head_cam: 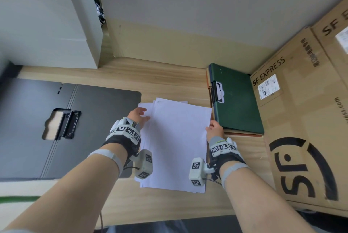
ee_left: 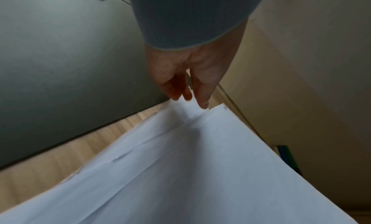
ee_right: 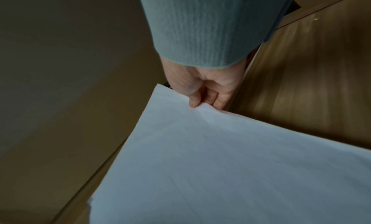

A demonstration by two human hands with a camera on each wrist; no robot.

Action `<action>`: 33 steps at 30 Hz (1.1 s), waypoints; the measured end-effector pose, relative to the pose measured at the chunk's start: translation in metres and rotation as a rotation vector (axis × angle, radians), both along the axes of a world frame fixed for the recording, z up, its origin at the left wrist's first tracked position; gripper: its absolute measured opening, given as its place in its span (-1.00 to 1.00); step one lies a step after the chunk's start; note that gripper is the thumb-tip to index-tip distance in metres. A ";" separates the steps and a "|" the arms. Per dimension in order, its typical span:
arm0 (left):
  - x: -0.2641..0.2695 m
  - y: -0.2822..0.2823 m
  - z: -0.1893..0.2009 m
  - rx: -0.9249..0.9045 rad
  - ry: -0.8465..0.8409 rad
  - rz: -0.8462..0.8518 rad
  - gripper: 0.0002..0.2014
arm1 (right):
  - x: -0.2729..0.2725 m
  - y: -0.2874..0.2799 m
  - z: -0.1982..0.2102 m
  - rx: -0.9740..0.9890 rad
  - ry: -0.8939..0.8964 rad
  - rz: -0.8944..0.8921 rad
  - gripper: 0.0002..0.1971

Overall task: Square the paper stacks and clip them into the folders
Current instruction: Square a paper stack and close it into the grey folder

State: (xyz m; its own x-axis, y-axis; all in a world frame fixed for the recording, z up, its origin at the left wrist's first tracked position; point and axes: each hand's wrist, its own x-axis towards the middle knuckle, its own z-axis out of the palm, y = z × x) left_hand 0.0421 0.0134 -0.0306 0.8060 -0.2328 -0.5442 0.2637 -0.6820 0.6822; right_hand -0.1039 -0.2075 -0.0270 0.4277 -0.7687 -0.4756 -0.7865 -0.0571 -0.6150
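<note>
A loose, uneven stack of white paper [head_cam: 175, 144] lies on the wooden table [head_cam: 169, 82], its sheets fanned out at the far left corner. My left hand [head_cam: 144, 115] rests on the stack's left side with straight fingers, whose tips touch the offset sheets [ee_left: 180, 164] in the left wrist view. My right hand [head_cam: 211, 126] pinches the stack's right edge [ee_right: 220, 148] between thumb and fingers, and the paper lifts slightly there. A black folder [head_cam: 98, 119] lies open to the left with its metal clip [head_cam: 68, 124] showing. A shut green folder [head_cam: 239, 104] tops a small pile to the right.
Large SF Express cardboard boxes [head_cam: 301, 119] line the right side, close behind the green folder. A white box [head_cam: 47, 31] stands at the back left by the wall. Bare wood shows at the table's front edge [head_cam: 160, 210].
</note>
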 end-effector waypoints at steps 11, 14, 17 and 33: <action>-0.010 -0.016 -0.011 -0.081 0.253 0.075 -0.52 | 0.001 -0.002 -0.003 0.020 0.155 -0.035 -0.69; -0.010 -0.022 -0.011 -0.060 0.261 0.052 -0.52 | 0.003 0.000 -0.003 0.012 0.166 -0.030 -0.69; -0.010 -0.026 -0.012 -0.040 0.256 0.016 -0.52 | 0.006 0.001 -0.008 0.018 0.131 -0.022 -0.77; -0.004 -0.018 -0.003 -0.194 0.241 0.089 -0.35 | 0.035 0.000 0.034 0.035 -0.364 0.036 -0.75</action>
State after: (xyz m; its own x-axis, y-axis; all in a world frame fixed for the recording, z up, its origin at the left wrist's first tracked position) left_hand 0.0382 -0.0042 -0.0331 0.6811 -0.2850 -0.6745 0.4867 -0.5120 0.7078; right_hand -0.0692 -0.2073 0.0067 0.6000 -0.7363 -0.3128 -0.5134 -0.0545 -0.8564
